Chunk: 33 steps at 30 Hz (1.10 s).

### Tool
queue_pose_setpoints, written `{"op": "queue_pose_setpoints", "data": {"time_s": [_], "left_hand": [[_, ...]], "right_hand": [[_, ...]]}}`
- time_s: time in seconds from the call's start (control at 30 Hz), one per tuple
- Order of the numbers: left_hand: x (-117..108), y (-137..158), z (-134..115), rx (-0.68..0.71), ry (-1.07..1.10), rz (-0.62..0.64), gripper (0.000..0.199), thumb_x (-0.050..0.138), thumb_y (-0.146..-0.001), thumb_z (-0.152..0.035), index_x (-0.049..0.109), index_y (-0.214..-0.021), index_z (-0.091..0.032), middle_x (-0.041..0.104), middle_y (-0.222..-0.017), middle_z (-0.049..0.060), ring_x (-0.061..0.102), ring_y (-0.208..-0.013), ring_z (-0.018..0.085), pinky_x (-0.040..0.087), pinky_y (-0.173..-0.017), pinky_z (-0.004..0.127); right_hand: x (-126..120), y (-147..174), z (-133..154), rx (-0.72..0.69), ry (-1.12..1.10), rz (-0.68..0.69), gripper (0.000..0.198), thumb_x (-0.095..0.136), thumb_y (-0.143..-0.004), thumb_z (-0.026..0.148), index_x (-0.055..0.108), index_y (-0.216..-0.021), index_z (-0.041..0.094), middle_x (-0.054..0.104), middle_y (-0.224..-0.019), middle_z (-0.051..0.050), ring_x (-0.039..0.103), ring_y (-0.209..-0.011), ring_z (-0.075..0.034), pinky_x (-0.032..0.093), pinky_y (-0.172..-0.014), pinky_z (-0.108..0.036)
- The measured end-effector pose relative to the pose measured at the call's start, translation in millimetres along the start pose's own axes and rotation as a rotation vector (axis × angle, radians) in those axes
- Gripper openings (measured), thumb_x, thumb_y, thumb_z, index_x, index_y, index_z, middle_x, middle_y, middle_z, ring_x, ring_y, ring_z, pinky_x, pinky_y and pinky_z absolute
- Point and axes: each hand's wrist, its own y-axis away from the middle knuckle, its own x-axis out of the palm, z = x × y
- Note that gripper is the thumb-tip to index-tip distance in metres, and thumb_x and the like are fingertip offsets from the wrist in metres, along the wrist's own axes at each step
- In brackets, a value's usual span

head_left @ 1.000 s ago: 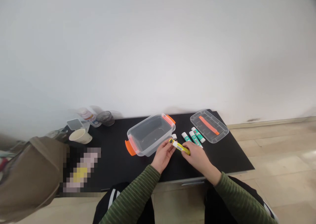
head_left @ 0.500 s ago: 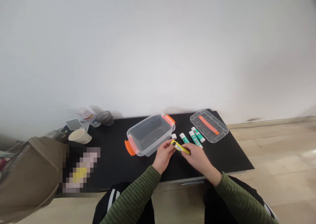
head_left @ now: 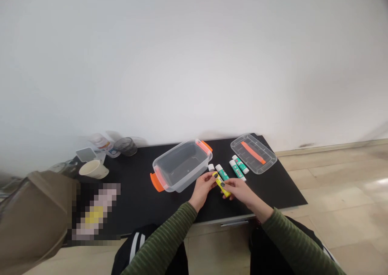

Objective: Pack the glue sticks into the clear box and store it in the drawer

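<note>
Both my hands are closed on a yellow glue stick above the front part of the black table. My left hand pinches its upper end, while my right hand grips it lower down with thumb and fingers. Just beyond the fingers lies a green glue stick with a white cap, partly hidden by the hands. Two more green glue sticks lie side by side to its right. A small white cap rests by the container, close to my left fingertips.
A clear plastic container with orange latches stands left of my hands. Its clear lid, with an orange handle, lies at the right. Leftward are a paper cup, a dark glass and a white bottle. A wall borders the table.
The yellow glue stick has been turned to a steeper angle between my hands, and my right hand has shifted along it. The whole view has moved slightly.
</note>
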Motion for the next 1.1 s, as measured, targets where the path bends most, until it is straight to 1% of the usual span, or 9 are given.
{"op": "queue_pose_setpoints", "data": {"time_s": [0.1, 0.17, 0.27, 0.4, 0.53, 0.67, 0.83, 0.93, 1.1], "left_hand": [[-2, -7, -1, 0.137, -0.398, -0.053, 0.037, 0.055, -0.09, -0.041, 0.068, -0.112, -0.014, 0.068, -0.109, 0.013, 0.067, -0.084, 0.019, 0.056, -0.072, 0.031], [-5, -11, -1, 0.27, -0.718, -0.065, 0.036, 0.043, -0.095, -0.027, 0.063, -0.123, -0.018, 0.061, -0.129, 0.014, 0.066, -0.099, 0.022, 0.056, -0.08, 0.033], [-11, -15, 1, 0.395, -1.184, -0.027, 0.054, 0.037, -0.088, -0.006, 0.049, -0.138, -0.022, 0.044, -0.149, 0.013, 0.056, -0.123, 0.024, 0.049, -0.097, 0.035], [-17, -17, 9, 0.341, -1.575, 0.026, 0.069, 0.036, -0.082, 0.003, 0.037, -0.146, -0.022, 0.037, -0.153, 0.015, 0.058, -0.12, 0.025, 0.052, -0.091, 0.032], [-17, -17, 8, 0.356, -1.708, 0.034, 0.068, 0.036, -0.081, 0.004, 0.038, -0.143, -0.022, 0.042, -0.146, 0.015, 0.062, -0.112, 0.024, 0.053, -0.086, 0.03], [-15, -15, 5, 0.36, -1.754, 0.024, 0.057, 0.037, -0.084, 0.002, 0.044, -0.136, -0.02, 0.049, -0.133, 0.015, 0.063, -0.103, 0.023, 0.052, -0.08, 0.03], [-16, -15, 5, 0.389, -1.764, 0.05, 0.039, 0.035, -0.093, -0.008, 0.051, -0.127, -0.02, 0.05, -0.131, 0.013, 0.06, -0.105, 0.021, 0.051, -0.08, 0.028], [-16, -16, 5, 0.376, -1.769, 0.058, 0.035, 0.033, -0.095, -0.011, 0.054, -0.123, -0.019, 0.055, -0.12, 0.012, 0.059, -0.103, 0.022, 0.05, -0.084, 0.031], [-16, -14, 4, 0.345, -1.724, 0.08, 0.033, 0.039, -0.091, -0.008, 0.059, -0.115, -0.018, 0.057, -0.111, 0.011, 0.056, -0.105, 0.022, 0.046, -0.091, 0.034]], "right_hand": [[-2, -4, 5, -0.08, 0.343, -0.137, 0.019, 0.055, -0.088, 0.031, 0.066, -0.092, 0.017, 0.073, -0.083, -0.004, 0.069, -0.074, -0.016, 0.047, -0.061, -0.022], [-2, -7, 7, -0.109, 0.645, -0.253, 0.018, 0.057, -0.087, 0.03, 0.067, -0.095, 0.019, 0.073, -0.09, -0.005, 0.068, -0.084, -0.018, 0.045, -0.067, -0.024], [2, -11, 10, -0.075, 0.939, -0.337, 0.019, 0.055, -0.088, 0.032, 0.065, -0.098, 0.019, 0.071, -0.096, -0.008, 0.066, -0.094, -0.022, 0.043, -0.068, -0.026], [11, -15, 10, -0.111, 1.068, -0.366, 0.019, 0.052, -0.09, 0.029, 0.061, -0.1, 0.016, 0.068, -0.097, -0.011, 0.064, -0.097, -0.022, 0.043, -0.072, -0.026], [14, -22, 7, -0.118, 1.127, -0.387, 0.022, 0.049, -0.092, 0.03, 0.058, -0.105, 0.014, 0.064, -0.106, -0.013, 0.065, -0.088, -0.021, 0.045, -0.07, -0.028], [15, -29, 3, -0.108, 1.187, -0.37, 0.022, 0.046, -0.094, 0.026, 0.057, -0.108, 0.015, 0.062, -0.109, -0.014, 0.066, -0.086, -0.021, 0.046, -0.067, -0.028], [13, -35, 6, -0.091, 1.183, -0.359, 0.021, 0.045, -0.095, 0.023, 0.058, -0.11, 0.016, 0.063, -0.11, -0.013, 0.065, -0.085, -0.019, 0.045, -0.067, -0.026], [-7, -38, 14, -0.095, 1.117, -0.398, 0.022, 0.043, -0.097, 0.029, 0.061, -0.103, 0.018, 0.064, -0.107, -0.01, 0.064, -0.088, -0.019, 0.043, -0.069, -0.026], [-67, -46, 15, -0.012, 1.047, -0.552, 0.024, 0.041, -0.096, 0.026, 0.064, -0.102, 0.02, 0.065, -0.108, -0.01, 0.06, -0.102, -0.021, 0.041, -0.071, -0.026]]}}
